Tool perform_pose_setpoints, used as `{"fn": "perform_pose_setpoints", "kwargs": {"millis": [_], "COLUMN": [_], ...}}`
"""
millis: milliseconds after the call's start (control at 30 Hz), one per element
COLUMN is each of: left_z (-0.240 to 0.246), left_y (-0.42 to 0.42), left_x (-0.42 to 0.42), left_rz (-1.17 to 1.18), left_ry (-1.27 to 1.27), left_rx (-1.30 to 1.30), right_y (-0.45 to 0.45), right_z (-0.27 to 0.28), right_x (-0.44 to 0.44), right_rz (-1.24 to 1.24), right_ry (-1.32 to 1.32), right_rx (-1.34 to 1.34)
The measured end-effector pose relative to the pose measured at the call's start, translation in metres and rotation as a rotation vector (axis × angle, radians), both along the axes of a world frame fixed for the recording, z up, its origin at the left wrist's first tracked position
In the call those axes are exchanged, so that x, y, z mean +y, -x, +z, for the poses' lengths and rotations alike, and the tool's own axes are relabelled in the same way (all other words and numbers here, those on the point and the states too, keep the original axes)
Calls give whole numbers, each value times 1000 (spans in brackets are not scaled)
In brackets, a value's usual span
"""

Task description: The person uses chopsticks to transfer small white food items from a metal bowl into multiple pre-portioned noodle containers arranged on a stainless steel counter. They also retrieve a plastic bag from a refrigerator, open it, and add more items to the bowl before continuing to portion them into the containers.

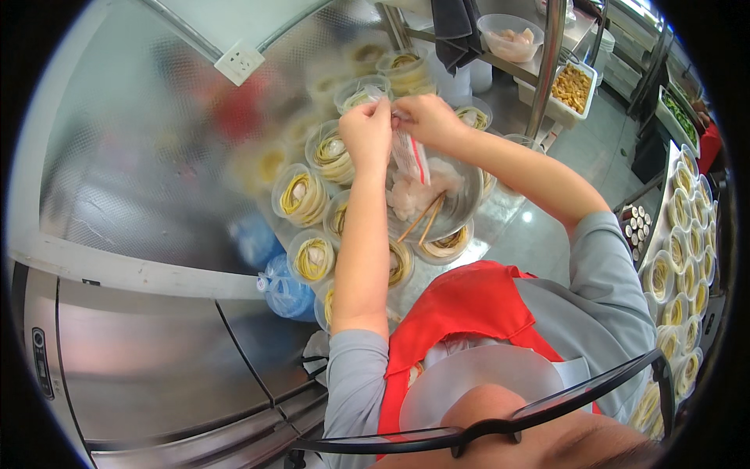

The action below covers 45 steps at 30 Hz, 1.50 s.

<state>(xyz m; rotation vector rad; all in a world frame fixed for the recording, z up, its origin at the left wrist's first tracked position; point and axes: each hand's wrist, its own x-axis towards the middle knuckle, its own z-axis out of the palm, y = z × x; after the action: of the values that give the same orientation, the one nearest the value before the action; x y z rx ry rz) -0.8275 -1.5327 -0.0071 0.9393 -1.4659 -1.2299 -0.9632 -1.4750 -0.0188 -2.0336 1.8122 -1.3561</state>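
Note:
My left hand [367,130] and my right hand [432,122] are close together, both pinching the top of a clear plastic packet [412,157] with a red stripe and printing. The packet hangs over a metal bowl [466,208]. Inside the bowl lies a pale, translucent, lumpy food [413,196], and a pair of wooden chopsticks [432,218] leans there. Round plastic tubs surround the bowl, among them a tub of yellow-green strands [302,196] with a pale lump at its centre. My left forearm hides part of some tubs.
A textured metal wall [158,205] borders the tubs on the left. Below it sits a blue plastic bag [287,287]. Upper right, a shelf holds a plastic bowl of pale meat [512,38], near a white bin of brown cubes [571,88]. Several filled tubs [679,281] line the far right.

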Motion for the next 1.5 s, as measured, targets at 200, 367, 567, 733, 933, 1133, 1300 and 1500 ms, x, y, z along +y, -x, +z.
{"fn": "perform_pose_setpoints", "kwargs": {"millis": [200,367,567,733,933,1133,1300,1500], "left_z": [-51,-77,-65,-62,-66,-62,-64,-75], "left_y": [-19,-27,-13,-5,-7,-11,-10,-11], "left_x": [-18,-23,-11,-5,-7,-5,-4,-6], "left_rz": [-6,-279,-367,-265,-187,-206,-169,-148], "left_ry": [199,-24,55,12,79,86,123,127], "left_rx": [104,171,347,243,177,98,68,63], "right_y": [26,36,41,35,34,35,34,34], "right_z": [-5,-9,-7,-11,-20,-29,-35,-45], "right_x": [-7,-8,-12,-13,-11,-12,-17,-16], "right_rz": [161,303,288,345,349,252,347,277], "right_ry": [-124,-84,-90,-65,-137,-112,-143,-201], "right_rx": [-368,-547,-599,-584,-643,-503,-631,-678]}}
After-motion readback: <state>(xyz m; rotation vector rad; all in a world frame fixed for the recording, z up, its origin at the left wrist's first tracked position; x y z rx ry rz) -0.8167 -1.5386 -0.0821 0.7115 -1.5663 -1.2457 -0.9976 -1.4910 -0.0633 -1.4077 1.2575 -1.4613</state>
